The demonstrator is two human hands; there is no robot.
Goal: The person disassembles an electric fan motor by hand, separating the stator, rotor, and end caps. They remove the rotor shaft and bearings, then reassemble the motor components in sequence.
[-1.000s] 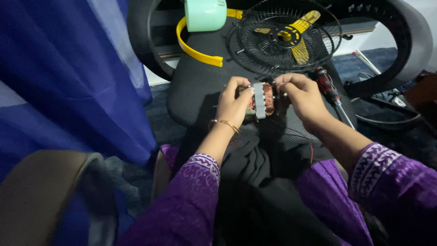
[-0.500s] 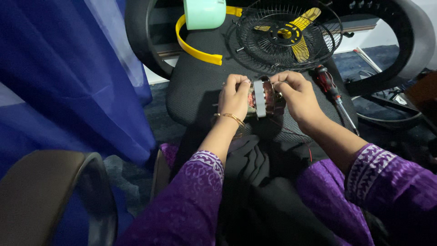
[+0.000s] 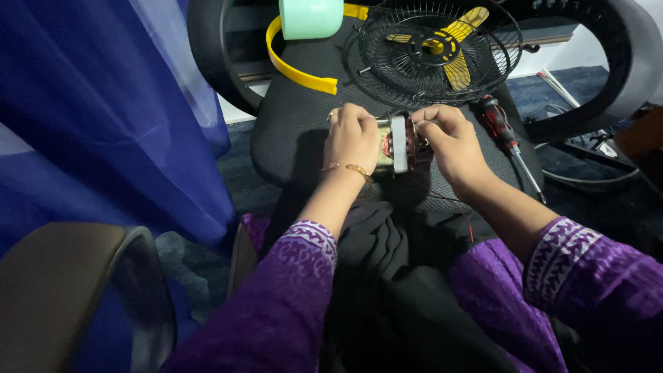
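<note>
Motor point(image 3: 399, 143) sits over the near edge of the black seat point(image 3: 290, 131), clamped between left hand point(image 3: 352, 138) and right hand point(image 3: 452, 141); screwdriver point(image 3: 507, 141) lies near the right edge, fan guard point(image 3: 435, 48) at the far edge.

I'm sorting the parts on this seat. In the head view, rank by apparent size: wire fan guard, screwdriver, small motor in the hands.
1. Wire fan guard.
2. Screwdriver, long but thin.
3. Small motor, partly hidden by both hands, so its rank against the screwdriver is unsure.

Screwdriver point(image 3: 507, 138) right of motor point(image 3: 399, 144)
</note>
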